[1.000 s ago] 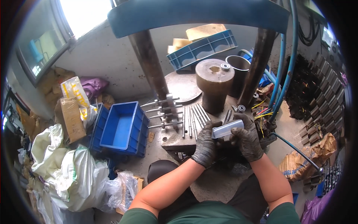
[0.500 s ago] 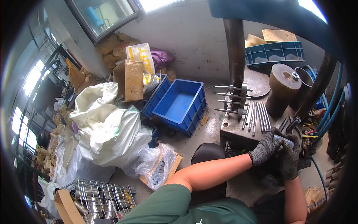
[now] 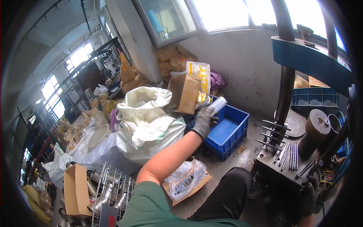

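Grey-gloved and curled, our left hand (image 3: 204, 123) is wrapped around a pale cylinder (image 3: 218, 106). We hold it aslant, its free end pointing up and right, in front of the upper left part of a blue bin (image 3: 235, 143); we cannot tell how high it is above that bin. Just left of the bin bulges a white sack (image 3: 151, 132), with a cardboard box (image 3: 190, 94) behind. Our right hand (image 3: 310, 191), gloved too, is by the front of a metal table (image 3: 269, 162), near dark rods (image 3: 304, 170); it is too shadowed for us to tell whether it is wide, narrow or holding something. Slim silver rods (image 3: 291, 157) lie side by side on the table.
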The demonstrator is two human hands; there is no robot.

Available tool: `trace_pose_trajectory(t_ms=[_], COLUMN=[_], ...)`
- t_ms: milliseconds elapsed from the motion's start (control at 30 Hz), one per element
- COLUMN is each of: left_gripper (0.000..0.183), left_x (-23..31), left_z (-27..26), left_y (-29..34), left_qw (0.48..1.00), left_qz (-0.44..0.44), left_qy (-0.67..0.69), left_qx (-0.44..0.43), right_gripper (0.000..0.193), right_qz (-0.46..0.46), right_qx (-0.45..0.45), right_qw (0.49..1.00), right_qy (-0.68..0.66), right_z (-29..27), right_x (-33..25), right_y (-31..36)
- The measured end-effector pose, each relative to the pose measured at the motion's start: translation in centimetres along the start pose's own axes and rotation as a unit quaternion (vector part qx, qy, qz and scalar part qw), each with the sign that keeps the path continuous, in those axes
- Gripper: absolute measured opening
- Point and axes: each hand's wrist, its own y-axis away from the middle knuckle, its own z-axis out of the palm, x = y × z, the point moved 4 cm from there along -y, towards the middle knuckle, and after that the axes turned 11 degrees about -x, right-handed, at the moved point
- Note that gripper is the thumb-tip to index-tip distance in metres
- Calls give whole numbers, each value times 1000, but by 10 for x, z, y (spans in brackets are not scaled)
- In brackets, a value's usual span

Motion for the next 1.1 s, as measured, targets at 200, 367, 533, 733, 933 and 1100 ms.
trace_pose_trajectory(t_ms=[200,367,533,733,933,1100], left_gripper=[40,33,28,30,32,26], left_x=[118,22,-86,-159,-169,-165], left_z=[-235,-120,71,226,254,259], left_y=[-39,-71,-6,36,7,-1], left_qw=[896,958,982,945,941,952], left_qz=[113,27,-127,-223,-149,-187], left_qy=[175,159,116,222,278,235], left_qx=[392,238,-75,-88,-120,-62], right_gripper=[34,28,26,34,39,39], right_qz=[32,6,-168,-259,-215,-174], right_qx=[0,-16,40,149,182,205], right_qw=[999,1000,893,786,758,729], right_qy=[-32,11,415,542,588,629], right_z=[1,7,7,-18,-33,-41], right_x=[23,-8,-27,-45,-35,-22], right_y=[3,7,-19,-29,-44,-56])
